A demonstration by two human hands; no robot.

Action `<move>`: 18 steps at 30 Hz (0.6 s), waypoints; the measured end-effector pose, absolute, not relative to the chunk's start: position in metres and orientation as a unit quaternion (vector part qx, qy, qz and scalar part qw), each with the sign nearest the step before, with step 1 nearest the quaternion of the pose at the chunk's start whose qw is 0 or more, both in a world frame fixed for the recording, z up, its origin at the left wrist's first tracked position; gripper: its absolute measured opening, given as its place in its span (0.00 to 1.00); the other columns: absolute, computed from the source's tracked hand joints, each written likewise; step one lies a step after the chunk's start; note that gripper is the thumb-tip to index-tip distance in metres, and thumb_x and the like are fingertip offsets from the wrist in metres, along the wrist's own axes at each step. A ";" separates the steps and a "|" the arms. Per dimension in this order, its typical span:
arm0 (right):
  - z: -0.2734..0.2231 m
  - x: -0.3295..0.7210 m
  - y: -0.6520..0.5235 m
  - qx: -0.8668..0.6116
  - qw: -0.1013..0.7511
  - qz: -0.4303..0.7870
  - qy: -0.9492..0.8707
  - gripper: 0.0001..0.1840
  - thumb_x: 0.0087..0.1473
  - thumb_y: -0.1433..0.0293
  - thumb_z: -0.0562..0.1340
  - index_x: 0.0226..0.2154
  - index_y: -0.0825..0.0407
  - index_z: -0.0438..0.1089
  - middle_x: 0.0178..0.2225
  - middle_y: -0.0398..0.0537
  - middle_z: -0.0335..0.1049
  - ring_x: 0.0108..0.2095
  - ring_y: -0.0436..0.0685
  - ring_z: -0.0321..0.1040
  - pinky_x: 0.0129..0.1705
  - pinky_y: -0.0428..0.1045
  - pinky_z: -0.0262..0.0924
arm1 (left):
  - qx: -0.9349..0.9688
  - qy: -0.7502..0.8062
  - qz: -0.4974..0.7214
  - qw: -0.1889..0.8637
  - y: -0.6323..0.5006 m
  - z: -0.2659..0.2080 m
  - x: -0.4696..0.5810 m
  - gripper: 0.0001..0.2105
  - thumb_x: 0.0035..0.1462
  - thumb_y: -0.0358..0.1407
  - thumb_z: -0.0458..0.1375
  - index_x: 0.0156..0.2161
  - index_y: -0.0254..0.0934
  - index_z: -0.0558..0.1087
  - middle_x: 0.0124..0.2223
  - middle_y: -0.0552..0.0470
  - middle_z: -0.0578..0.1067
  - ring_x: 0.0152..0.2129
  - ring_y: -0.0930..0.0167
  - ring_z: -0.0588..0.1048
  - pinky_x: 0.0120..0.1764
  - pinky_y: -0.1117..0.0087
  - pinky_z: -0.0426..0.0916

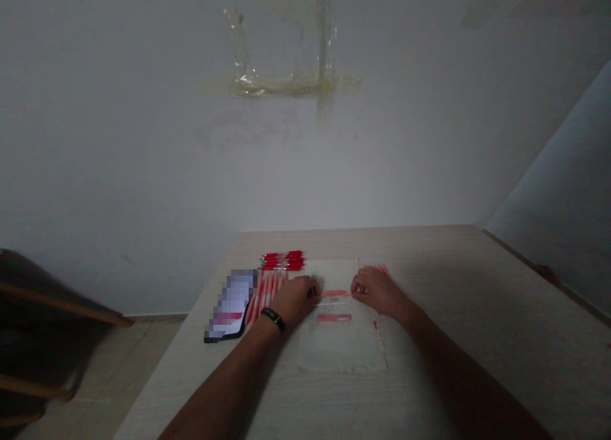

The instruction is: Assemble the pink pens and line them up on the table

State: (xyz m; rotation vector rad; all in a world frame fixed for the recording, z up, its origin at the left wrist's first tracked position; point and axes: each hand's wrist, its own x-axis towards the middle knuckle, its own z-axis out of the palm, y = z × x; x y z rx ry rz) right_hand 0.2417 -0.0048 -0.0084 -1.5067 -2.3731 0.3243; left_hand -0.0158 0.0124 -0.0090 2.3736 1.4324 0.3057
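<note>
My left hand (pixel 296 295), with a dark band on the wrist, is closed in a pinch at the left end of a slim pink pen-like item (pixel 335 293). At its right end my right hand (pixel 379 290) pinches too; the fingertips are partly hidden. A thin white strip lies just below the item, and what it belongs to is unclear. Nearer to me, a short red-and-white piece (pixel 334 318) rests on a pale translucent sheet (pixel 341 351). Beyond my left hand lies a stack of red pens (pixel 282 260). Several pinkish pens (pixel 267 290) lie side by side left of that hand.
A phone (pixel 231 306) with a blurred screen lies at the left of the wooden table (pixel 443 255). More pink items (pixel 382 270) show behind my right hand. The wall (pixel 405 141) stands at the table's back, and a dark chair (pixel 38 338) is at the left.
</note>
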 end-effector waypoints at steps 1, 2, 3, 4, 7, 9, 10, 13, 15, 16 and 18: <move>-0.007 0.241 -0.005 -0.530 0.152 0.113 -0.827 0.02 0.53 0.72 0.65 0.30 0.50 0.75 0.32 0.46 0.73 0.39 0.55 0.67 0.45 0.49 0.51 | 0.838 0.506 0.106 0.175 0.012 -0.009 -0.016 0.06 0.55 0.35 0.57 0.34 0.38 0.76 0.35 0.49 0.77 0.32 0.69 0.74 0.32 0.72 0.61; -0.007 0.241 -0.006 -0.533 0.151 0.111 -0.825 0.02 0.53 0.72 0.65 0.30 0.50 0.75 0.32 0.46 0.73 0.39 0.55 0.66 0.45 0.49 0.50 | 0.838 0.506 0.103 0.174 0.012 -0.008 -0.016 0.06 0.55 0.35 0.57 0.34 0.38 0.76 0.36 0.48 0.77 0.32 0.69 0.74 0.33 0.72 0.61; -0.007 0.240 -0.006 -0.532 0.153 0.110 -0.825 0.03 0.53 0.72 0.65 0.30 0.50 0.75 0.32 0.45 0.73 0.38 0.55 0.66 0.45 0.49 0.50 | 0.839 0.506 0.100 0.174 0.012 -0.008 -0.016 0.06 0.55 0.35 0.57 0.34 0.38 0.76 0.36 0.48 0.77 0.32 0.68 0.74 0.33 0.72 0.61; -0.007 0.240 -0.007 -0.531 0.159 0.107 -0.825 0.03 0.53 0.73 0.65 0.30 0.50 0.75 0.32 0.45 0.73 0.38 0.55 0.66 0.45 0.49 0.50 | 0.840 0.505 0.098 0.174 0.012 -0.008 -0.016 0.06 0.55 0.35 0.57 0.34 0.37 0.76 0.36 0.48 0.77 0.33 0.68 0.74 0.33 0.72 0.61; -0.009 0.241 -0.006 -0.513 0.180 0.108 -0.832 0.03 0.53 0.74 0.65 0.30 0.50 0.74 0.31 0.44 0.72 0.37 0.54 0.66 0.44 0.49 0.50 | 0.841 0.501 0.101 0.178 0.012 -0.007 -0.016 0.06 0.55 0.35 0.57 0.34 0.37 0.76 0.36 0.47 0.77 0.33 0.68 0.74 0.34 0.71 0.62; -0.011 0.242 -0.005 -0.503 0.186 0.116 -0.836 0.03 0.53 0.74 0.65 0.30 0.51 0.74 0.31 0.44 0.72 0.37 0.54 0.66 0.43 0.49 0.51 | 0.839 0.500 0.108 0.186 0.011 -0.006 -0.015 0.06 0.56 0.35 0.57 0.34 0.37 0.76 0.36 0.47 0.77 0.33 0.68 0.74 0.35 0.71 0.62; -0.011 0.242 -0.005 -0.500 0.187 0.120 -0.837 0.02 0.53 0.74 0.65 0.30 0.51 0.74 0.31 0.44 0.72 0.37 0.54 0.66 0.43 0.48 0.51 | 0.838 0.500 0.109 0.191 0.011 -0.005 -0.015 0.06 0.56 0.35 0.57 0.35 0.37 0.76 0.36 0.47 0.77 0.34 0.68 0.74 0.35 0.72 0.62; -0.010 0.241 -0.005 -0.500 0.188 0.123 -0.836 0.02 0.53 0.73 0.65 0.30 0.50 0.74 0.31 0.44 0.71 0.37 0.54 0.66 0.43 0.49 0.52 | 0.834 0.503 0.109 0.200 0.010 -0.003 -0.013 0.06 0.56 0.35 0.58 0.35 0.37 0.76 0.37 0.47 0.77 0.34 0.68 0.74 0.35 0.72 0.62; -0.008 0.239 -0.006 -0.498 0.196 0.120 -0.836 0.02 0.53 0.73 0.66 0.30 0.50 0.74 0.30 0.44 0.71 0.37 0.54 0.66 0.43 0.49 0.52 | 0.834 0.502 0.115 0.200 0.009 -0.001 -0.012 0.06 0.56 0.35 0.58 0.35 0.37 0.76 0.37 0.48 0.78 0.34 0.68 0.74 0.35 0.72 0.62; -0.007 0.238 -0.006 -0.494 0.203 0.120 -0.837 0.02 0.53 0.73 0.66 0.30 0.50 0.74 0.30 0.43 0.71 0.37 0.54 0.66 0.43 0.49 0.52 | 0.835 0.499 0.120 0.199 0.009 -0.001 -0.011 0.06 0.56 0.35 0.58 0.36 0.37 0.76 0.38 0.48 0.78 0.34 0.68 0.74 0.35 0.72 0.63; -0.006 0.236 -0.007 -0.478 0.216 0.124 -0.843 0.02 0.53 0.74 0.65 0.30 0.51 0.74 0.30 0.43 0.70 0.36 0.54 0.65 0.43 0.48 0.52 | 0.838 0.493 0.129 0.197 0.008 -0.001 -0.010 0.06 0.57 0.35 0.57 0.36 0.38 0.76 0.38 0.48 0.78 0.35 0.68 0.74 0.36 0.72 0.63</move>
